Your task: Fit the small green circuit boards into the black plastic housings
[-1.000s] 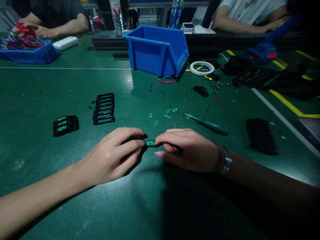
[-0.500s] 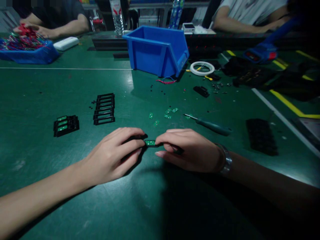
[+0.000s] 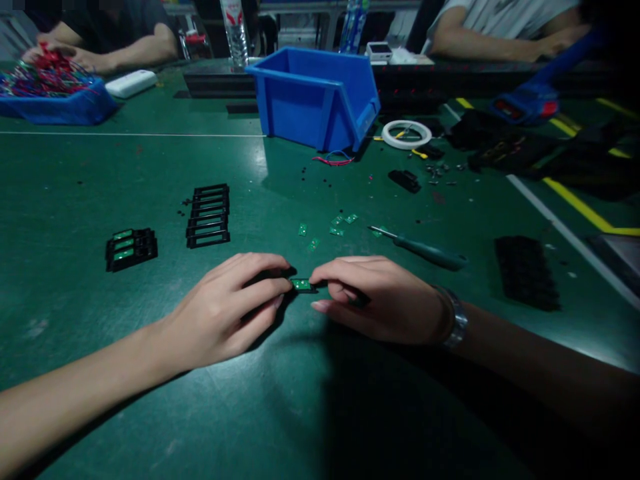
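Observation:
A small green circuit board [image 3: 301, 285] sits in a narrow black plastic holder, low over the green table. My left hand [image 3: 235, 307] grips the holder's left end, fingers bent around it. At the right end, the curled index finger of my right hand [image 3: 373, 297] presses on the holder, while its thumb is a little lower and apart. The fingers cover both ends of the holder. Just beyond my hands lie several loose green boards [image 3: 337, 231] and a screwdriver [image 3: 425, 252] with a dark green handle.
To the left are black holders with green boards [image 3: 131, 249] and a black ladder-like frame [image 3: 209, 215]. A blue bin [image 3: 305, 100], white tape roll [image 3: 406, 135] and small screws [image 3: 439, 172] stand farther back. A dark ribbed block [image 3: 526, 272] lies right. Two people sit opposite.
My hands and the holder keep nearly the same pose. The whole view has shifted very slightly; nothing is picked up or let go.

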`<state>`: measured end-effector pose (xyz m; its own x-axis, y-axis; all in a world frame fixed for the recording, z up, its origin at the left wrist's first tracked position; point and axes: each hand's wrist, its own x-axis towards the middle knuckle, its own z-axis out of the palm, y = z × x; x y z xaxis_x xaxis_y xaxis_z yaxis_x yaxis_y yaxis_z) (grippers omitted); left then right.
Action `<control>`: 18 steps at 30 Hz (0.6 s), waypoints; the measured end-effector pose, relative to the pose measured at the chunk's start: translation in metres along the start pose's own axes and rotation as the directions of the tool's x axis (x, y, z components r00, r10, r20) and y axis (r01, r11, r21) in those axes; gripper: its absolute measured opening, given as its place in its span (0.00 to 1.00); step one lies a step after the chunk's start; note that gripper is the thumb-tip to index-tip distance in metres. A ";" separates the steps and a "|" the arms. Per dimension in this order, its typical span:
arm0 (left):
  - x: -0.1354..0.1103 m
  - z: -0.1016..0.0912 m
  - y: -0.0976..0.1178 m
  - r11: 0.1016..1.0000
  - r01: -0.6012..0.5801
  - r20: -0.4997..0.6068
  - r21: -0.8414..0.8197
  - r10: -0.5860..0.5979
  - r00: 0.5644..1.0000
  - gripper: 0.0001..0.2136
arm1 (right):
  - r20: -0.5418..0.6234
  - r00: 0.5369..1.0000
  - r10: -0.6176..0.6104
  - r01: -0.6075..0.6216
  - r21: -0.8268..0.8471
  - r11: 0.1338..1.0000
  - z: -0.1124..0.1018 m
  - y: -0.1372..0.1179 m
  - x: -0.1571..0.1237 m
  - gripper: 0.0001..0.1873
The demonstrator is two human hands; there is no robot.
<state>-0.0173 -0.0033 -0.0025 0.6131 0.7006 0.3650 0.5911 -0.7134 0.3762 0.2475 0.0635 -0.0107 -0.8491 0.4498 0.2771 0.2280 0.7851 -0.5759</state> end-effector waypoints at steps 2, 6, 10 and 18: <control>0.000 0.000 0.000 1.000 0.007 0.011 0.006 -0.007 1.000 0.14 | 0.007 1.000 -0.001 0.001 0.000 1.000 0.000 0.001 0.000 0.14; 0.001 -0.001 0.000 1.000 0.007 0.013 0.007 -0.007 1.000 0.14 | 0.015 1.000 -0.012 0.012 -0.004 1.000 0.000 0.001 0.000 0.14; 0.000 -0.001 0.001 1.000 -0.008 -0.003 0.005 0.008 1.000 0.13 | 0.018 1.000 -0.015 0.015 -0.011 1.000 0.000 0.001 0.000 0.14; 0.002 -0.002 0.001 1.000 -0.013 0.015 0.000 0.013 1.000 0.12 | 0.013 0.999 -0.049 0.049 0.027 0.998 -0.001 -0.001 0.000 0.11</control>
<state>-0.0163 -0.0028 0.0002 0.6286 0.6911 0.3567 0.5831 -0.7223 0.3719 0.2478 0.0638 -0.0091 -0.8652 0.4052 0.2953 0.1734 0.7944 -0.5821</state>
